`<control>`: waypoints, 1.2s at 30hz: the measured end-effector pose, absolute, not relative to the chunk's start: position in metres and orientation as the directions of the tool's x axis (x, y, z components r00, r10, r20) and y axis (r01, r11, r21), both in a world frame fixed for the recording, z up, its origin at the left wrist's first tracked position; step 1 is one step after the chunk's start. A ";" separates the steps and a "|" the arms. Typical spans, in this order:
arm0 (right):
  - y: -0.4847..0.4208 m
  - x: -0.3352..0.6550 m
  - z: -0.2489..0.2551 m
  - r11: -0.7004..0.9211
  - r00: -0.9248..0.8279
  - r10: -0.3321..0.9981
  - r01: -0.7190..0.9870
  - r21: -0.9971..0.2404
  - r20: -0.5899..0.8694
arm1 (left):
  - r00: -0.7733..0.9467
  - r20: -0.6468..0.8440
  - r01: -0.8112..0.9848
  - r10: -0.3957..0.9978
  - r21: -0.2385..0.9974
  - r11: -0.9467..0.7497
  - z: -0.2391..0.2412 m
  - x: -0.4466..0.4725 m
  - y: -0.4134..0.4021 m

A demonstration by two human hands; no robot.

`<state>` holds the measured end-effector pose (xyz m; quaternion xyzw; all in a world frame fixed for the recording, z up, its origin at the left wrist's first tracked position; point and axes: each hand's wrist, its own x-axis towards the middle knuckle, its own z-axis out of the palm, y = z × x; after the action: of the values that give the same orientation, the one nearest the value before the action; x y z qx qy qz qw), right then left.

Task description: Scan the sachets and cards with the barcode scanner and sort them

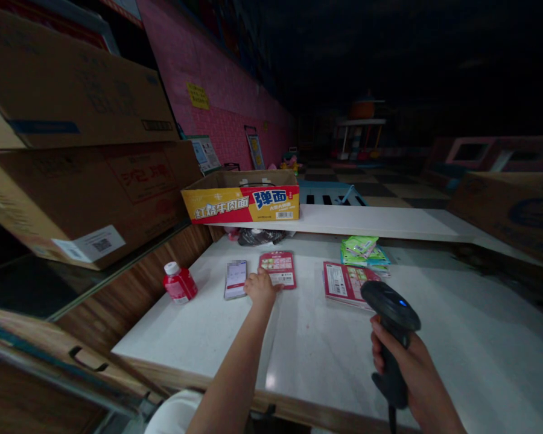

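Observation:
My left hand (pixel 259 287) reaches forward over the white counter (pixel 326 355) and rests on the lower left corner of a pink card packet (pixel 278 269), fingers curled down onto it. A phone (pixel 235 278) lies flat just left of that hand. My right hand (pixel 411 367) is wrapped round the handle of a black barcode scanner (pixel 391 313), whose head shows a small blue light and points toward a pink packet stack (pixel 346 283) lying further right.
A red bottle with a white cap (pixel 180 283) lies at the counter's left. Green packets (pixel 364 250) sit under a raised white shelf (pixel 366 220) carrying an open yellow-red carton (pixel 242 196). Large cardboard boxes (pixel 85 199) are stacked left; another box (pixel 511 211) stands right.

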<state>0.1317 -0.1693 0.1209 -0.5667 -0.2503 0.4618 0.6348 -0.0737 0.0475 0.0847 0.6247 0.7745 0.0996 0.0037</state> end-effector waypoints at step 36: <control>-0.156 0.104 0.117 -0.148 0.284 0.935 -0.230 -0.962 -0.212 | -0.038 0.069 -0.430 0.997 0.900 -0.078 0.022 -0.082 0.043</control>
<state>0.1043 -0.1557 0.1171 -0.5611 -0.3142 0.5091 0.5720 -0.0821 0.0430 0.0222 0.3902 0.3635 0.6221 0.5733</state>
